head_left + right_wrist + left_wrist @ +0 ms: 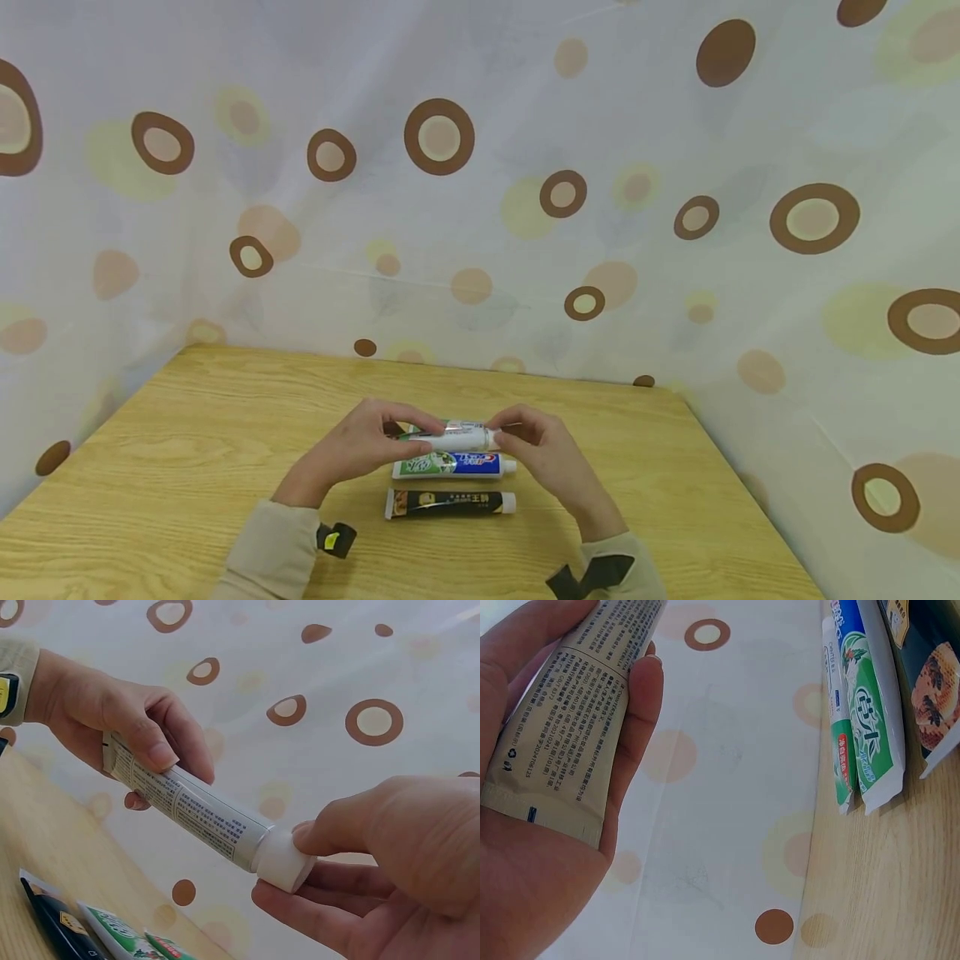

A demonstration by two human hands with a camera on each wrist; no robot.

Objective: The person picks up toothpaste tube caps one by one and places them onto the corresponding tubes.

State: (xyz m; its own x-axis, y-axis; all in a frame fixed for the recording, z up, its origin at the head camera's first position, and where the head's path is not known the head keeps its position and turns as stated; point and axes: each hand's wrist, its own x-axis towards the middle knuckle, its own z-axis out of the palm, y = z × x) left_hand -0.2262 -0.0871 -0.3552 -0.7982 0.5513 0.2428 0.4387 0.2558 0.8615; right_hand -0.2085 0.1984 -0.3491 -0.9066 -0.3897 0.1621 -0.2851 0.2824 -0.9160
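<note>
My left hand (348,446) grips a whitish toothpaste tube (202,814) by its flat crimped end, with small print along the side facing the right wrist camera. At the other end, my right hand (551,462) pinches the white cap (283,862) between thumb and fingers. The cap sits on the tube's neck. Held level in the air, the tube overlaps the toothpastes behind it in the head view. Below it on the table lie a green and blue toothpaste tube (468,467) and, nearer me, a black toothpaste tube (442,502).
Beyond the green and blue tube lies another green and white tube (838,720), partly hidden in the head view. All rest on a wood-grain table (247,417). A pale sheet with brown circles (480,225) hangs along the table's back and sides.
</note>
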